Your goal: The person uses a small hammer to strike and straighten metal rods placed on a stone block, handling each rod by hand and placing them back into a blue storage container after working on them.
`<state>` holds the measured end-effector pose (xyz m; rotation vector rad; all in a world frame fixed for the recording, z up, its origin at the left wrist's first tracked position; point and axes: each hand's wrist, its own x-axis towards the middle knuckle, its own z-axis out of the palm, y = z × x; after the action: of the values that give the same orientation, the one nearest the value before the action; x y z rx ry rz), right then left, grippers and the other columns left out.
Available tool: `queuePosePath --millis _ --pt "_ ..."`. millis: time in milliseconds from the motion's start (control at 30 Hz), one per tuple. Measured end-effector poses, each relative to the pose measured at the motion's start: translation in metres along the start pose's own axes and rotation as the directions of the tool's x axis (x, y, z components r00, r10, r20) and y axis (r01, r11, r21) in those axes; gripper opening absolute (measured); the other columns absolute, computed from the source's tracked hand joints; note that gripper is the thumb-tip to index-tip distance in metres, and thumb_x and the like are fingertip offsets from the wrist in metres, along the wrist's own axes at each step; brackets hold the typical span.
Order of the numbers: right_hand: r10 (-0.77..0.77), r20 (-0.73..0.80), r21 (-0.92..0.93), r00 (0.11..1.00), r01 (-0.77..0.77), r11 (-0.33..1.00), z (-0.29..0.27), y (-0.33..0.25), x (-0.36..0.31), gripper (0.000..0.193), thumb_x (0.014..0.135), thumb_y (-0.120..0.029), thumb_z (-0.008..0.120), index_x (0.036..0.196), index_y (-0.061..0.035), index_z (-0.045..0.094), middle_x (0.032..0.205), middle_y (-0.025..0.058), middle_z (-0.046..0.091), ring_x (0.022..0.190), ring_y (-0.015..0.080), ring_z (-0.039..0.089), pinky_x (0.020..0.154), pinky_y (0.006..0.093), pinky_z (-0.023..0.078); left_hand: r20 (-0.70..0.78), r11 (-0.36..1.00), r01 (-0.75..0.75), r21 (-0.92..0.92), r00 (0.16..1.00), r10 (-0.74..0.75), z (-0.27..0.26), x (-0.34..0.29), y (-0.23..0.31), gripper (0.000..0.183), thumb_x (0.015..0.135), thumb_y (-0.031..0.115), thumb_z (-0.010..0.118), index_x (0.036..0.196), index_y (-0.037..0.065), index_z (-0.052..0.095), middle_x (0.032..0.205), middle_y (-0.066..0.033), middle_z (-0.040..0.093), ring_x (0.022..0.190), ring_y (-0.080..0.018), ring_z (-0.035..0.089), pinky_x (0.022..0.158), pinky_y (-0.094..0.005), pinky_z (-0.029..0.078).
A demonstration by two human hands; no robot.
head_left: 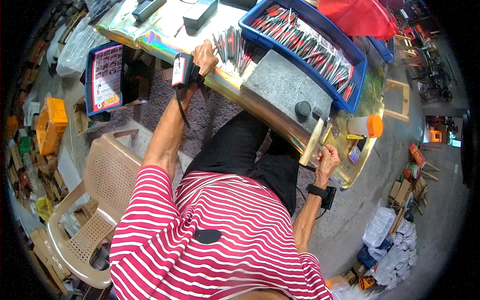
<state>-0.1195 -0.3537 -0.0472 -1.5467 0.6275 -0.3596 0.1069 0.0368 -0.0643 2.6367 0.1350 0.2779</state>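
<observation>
At the table's near edge, my left hand [205, 57] has its fingers bent together beside a loose bunch of slim, pointed grey-and-red pieces [232, 49]. Whatever lies between those fingers is hidden. My right hand [327, 159] is closed at the front right of the table, just right of the pale wooden handle of a hammer [312, 142]; anything in it is too small to make out. The hammer's dark head rests by a flat grey block [285, 77], which bears a short black cylinder [303, 108]. Many similar slim pieces fill a blue tray [246, 22] behind the block.
A jar with an orange lid [374, 126] and a yellow-handled tool [355, 136] are on the shiny gold table cover [370, 152]. Black open boxes [200, 16] sit at the back left. A beige plastic chair [107, 167] stands left of me, near a blue crate [90, 80].
</observation>
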Motion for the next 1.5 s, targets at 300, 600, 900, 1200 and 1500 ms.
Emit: queuePosePath --millis 300,600,900,1200,1500 --pt "-0.015 0.001 -0.045 1.0 0.015 0.999 0.001 0.001 0.0 0.01 0.073 -0.002 0.051 0.082 0.0026 0.049 0.062 0.0033 0.049 0.049 0.0078 0.044 0.042 0.0179 0.037 -0.002 1.0 0.012 -0.005 1.0 -0.012 -0.004 -0.006 -0.001 0.029 0.063 0.007 0.049 0.091 0.001 0.053 0.074 -0.0223 0.058 0.071 -0.0368 0.056 0.063 -0.042 0.044" --pt "-0.009 0.016 -0.039 1.0 0.01 0.999 0.002 0.001 -0.002 0.011 0.073 -0.002 0.052 0.082 0.0016 0.049 0.063 0.003 0.048 0.05 0.0077 0.044 0.042 0.0177 0.037 -0.001 1.0 0.026 -0.007 1.0 -0.026 -0.008 -0.01 -0.001 0.029 0.063 0.008 0.05 0.091 0.001 0.053 0.075 -0.0224 0.058 0.071 -0.0363 0.057 0.064 -0.0415 0.045" --pt "-0.017 0.021 -0.002 1.0 0.017 1.0 0.001 0.004 -0.002 0.01 0.073 -0.003 0.053 0.082 0.0008 0.048 0.063 0.0027 0.048 0.05 0.0076 0.044 0.042 0.0181 0.038 0.024 0.998 0.067 -0.012 0.998 -0.066 -0.018 -0.019 0.009 0.03 0.063 0.009 0.05 0.092 0.0 0.053 0.075 -0.0224 0.058 0.071 -0.0358 0.057 0.064 -0.0411 0.045" --pt "-0.011 0.02 0.029 1.0 0.011 1.0 0.002 0.004 -0.004 0.009 0.074 -0.003 0.053 0.081 -0.0001 0.048 0.063 0.002 0.047 0.05 0.0074 0.045 0.043 0.0181 0.039 -0.001 0.878 0.169 -0.448 0.982 -0.19 -0.024 -0.024 -0.006 0.033 0.066 0.009 0.055 0.097 -0.003 0.052 0.07 -0.0164 0.059 0.054 -0.0192 0.057 0.047 -0.0296 0.045" --pt "-0.002 0.009 -0.014 1.0 0.002 1.0 0.004 0.0 -0.005 0.008 0.074 -0.003 0.053 0.08 0.0 0.049 0.062 0.002 0.046 0.05 0.0082 0.045 0.043 0.0189 0.039 0.349 0.568 0.379 -0.731 0.922 -0.167 -0.042 -0.027 0.005 0.031 0.069 0.005 0.051 0.098 -0.006 0.052 0.058 -0.0061 0.054 0.041 -0.0075 0.045 0.033 -0.0209 0.032"
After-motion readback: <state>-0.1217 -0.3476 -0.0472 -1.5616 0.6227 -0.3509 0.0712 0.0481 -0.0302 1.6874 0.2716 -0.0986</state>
